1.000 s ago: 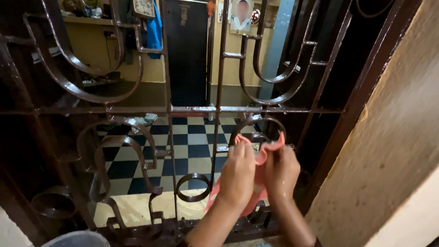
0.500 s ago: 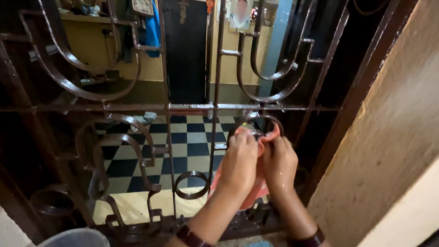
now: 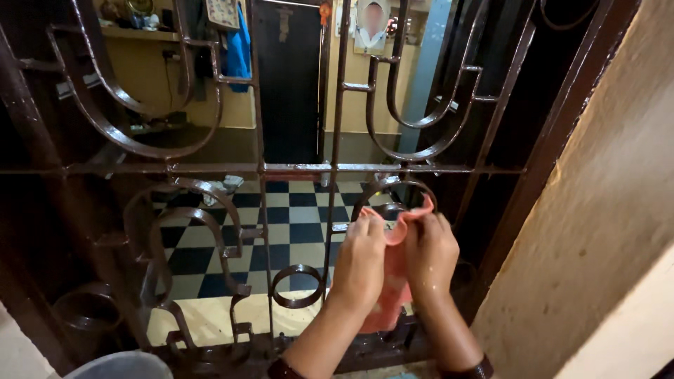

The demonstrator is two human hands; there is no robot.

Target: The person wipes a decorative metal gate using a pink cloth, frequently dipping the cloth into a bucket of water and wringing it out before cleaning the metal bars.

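Observation:
A wet-looking pink cloth [image 3: 394, 270] is wrapped over a curved bar of a dark brown metal grille gate [image 3: 261, 168]. My left hand [image 3: 361, 261] grips the cloth's left end and my right hand [image 3: 430, 254] grips its right end, both just below the gate's horizontal rail. The cloth hangs down between my wrists toward the gate's bottom bar. My right hand looks wet.
Through the gate lies a room with a black-and-white checkered floor [image 3: 295, 224], a dark door [image 3: 288, 77] and a blue cloth [image 3: 237, 49] hanging on the yellow wall. A rough beige wall [image 3: 604, 238] rises at right. A grey bucket rim [image 3: 119, 365] shows at bottom left.
Both hands slid the cloth up the curved bar, then back down a little. The view shifted slightly.

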